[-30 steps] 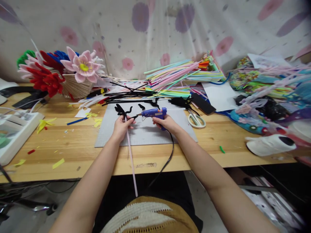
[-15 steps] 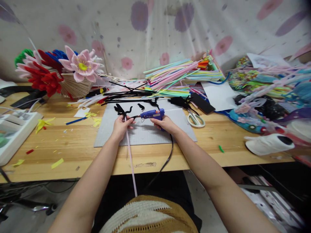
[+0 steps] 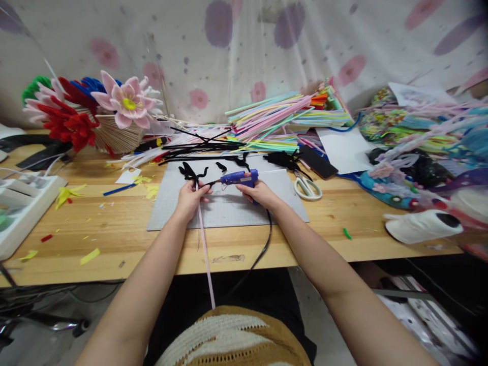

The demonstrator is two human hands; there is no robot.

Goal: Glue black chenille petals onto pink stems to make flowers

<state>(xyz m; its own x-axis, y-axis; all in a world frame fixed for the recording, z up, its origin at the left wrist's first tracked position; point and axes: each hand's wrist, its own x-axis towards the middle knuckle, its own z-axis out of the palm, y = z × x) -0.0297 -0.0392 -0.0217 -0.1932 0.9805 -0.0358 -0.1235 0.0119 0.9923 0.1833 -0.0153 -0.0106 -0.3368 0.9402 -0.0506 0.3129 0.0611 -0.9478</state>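
Observation:
My left hand is closed on a pale pink pipe cleaner stem that slants down toward my lap. A black fuzzy pipe cleaner shape with several lobes and a curled piece stands out above its fingers. My right hand is wrapped round a blue hot glue gun. The gun's nozzle points left and lies very close to a black piece at my left fingertips; whether they touch I cannot tell. Both hands are over a grey board.
Black pipe cleaners and pastel pipe cleaners lie behind the board. Scissors and a dark phone-like slab are at its right. Fuzzy flowers stand back left, a white spool at right. The glue gun's cord hangs over the table edge.

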